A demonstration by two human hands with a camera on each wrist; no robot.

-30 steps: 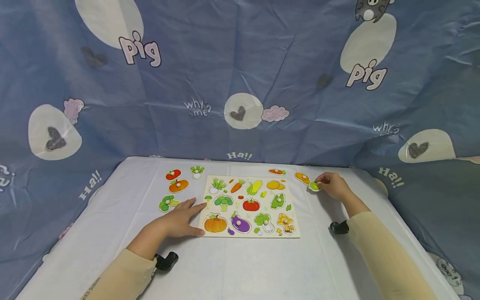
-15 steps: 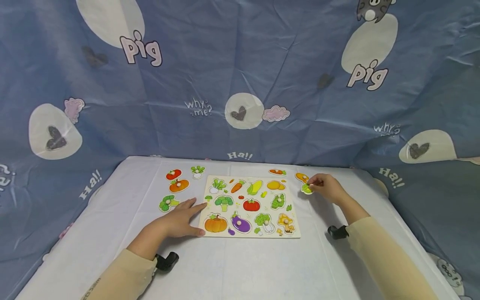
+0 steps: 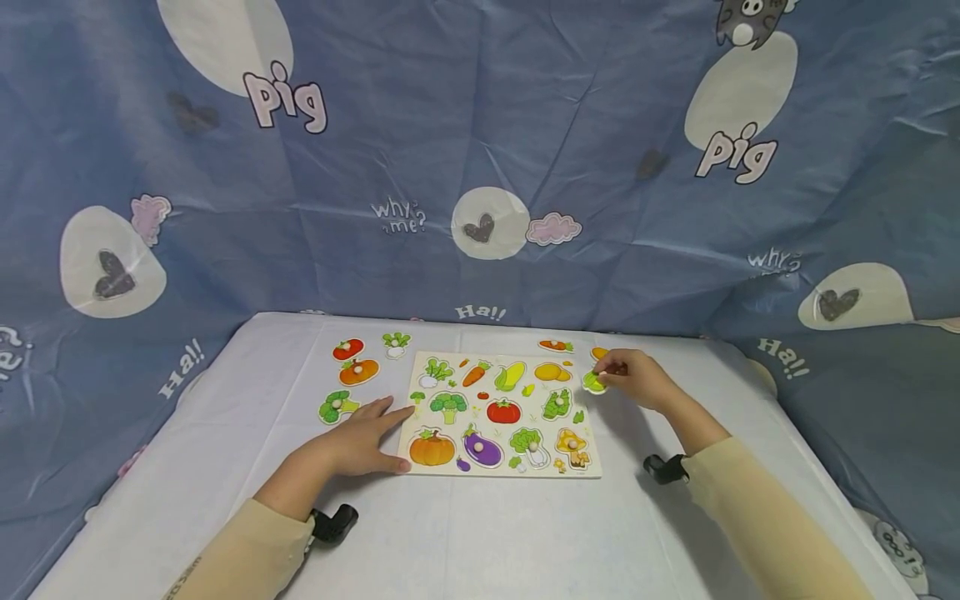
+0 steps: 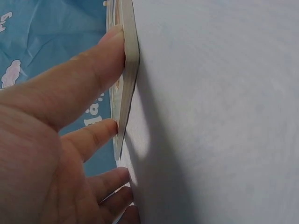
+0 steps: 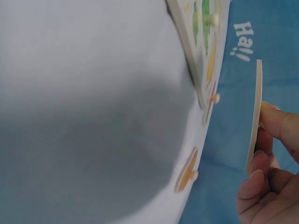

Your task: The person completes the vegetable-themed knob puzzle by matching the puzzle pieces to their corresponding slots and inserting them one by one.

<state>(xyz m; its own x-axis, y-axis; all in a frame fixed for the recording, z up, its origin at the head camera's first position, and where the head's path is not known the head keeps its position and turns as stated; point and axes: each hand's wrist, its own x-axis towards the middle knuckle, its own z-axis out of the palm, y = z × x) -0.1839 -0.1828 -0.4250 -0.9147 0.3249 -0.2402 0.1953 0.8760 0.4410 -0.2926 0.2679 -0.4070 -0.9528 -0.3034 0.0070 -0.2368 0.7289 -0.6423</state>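
Observation:
My right hand (image 3: 637, 379) pinches a yellow-green puzzle piece (image 3: 595, 382), raised off the table just beyond the board's upper right edge. In the right wrist view that puzzle piece (image 5: 255, 121) is seen edge-on between thumb and fingers, so its picture is hidden. My left hand (image 3: 363, 442) lies with spread fingers at the left side of the vegetable puzzle board (image 3: 491, 479). In the left wrist view, the thumb (image 4: 100, 63) presses on the board's corner and the index fingertip touches its edge. Knobbed eggplant (image 3: 482, 450), leafy cabbage (image 3: 531, 447) and mushroom (image 3: 572, 446) pieces sit in the board.
Left of the board lie loose tomato (image 3: 347, 349), pumpkin (image 3: 358, 372), broccoli (image 3: 336, 407) and white radish (image 3: 395, 343) pieces. Behind it are a carrot piece (image 3: 555, 345) and a potato piece (image 3: 599, 353), partly covered by the right hand. A blue patterned cloth (image 3: 480, 275) hangs behind the table.
My right hand has carried the yellow-green puzzle piece leftward from beside the potato piece to the board's right edge. My left hand has stayed in place.

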